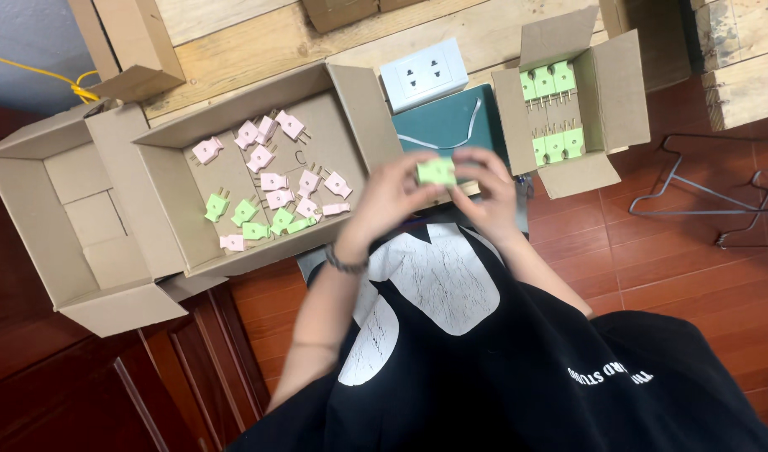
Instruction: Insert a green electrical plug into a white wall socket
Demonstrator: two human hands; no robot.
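Meanwhile, both hands, left (384, 197) and right (488, 192), pinch one green plug (437, 171); six fill the 2 o'clock box (627, 84), loose ones remain at 9 o'clock (271, 197).

Matt plastic, raw card and rough timber

The small green plastic plug (437, 171) looks smooth and matt, as do the pink plastic plugs (267, 180) in the wide brown cardboard box (350, 109), whose card is dull and fibrous. The pale wooden planks (258, 42) are rough and unvarnished; the white plastic socket plate (423, 74) shines slightly; the red-brown floor tiles (652, 268) are glossy.
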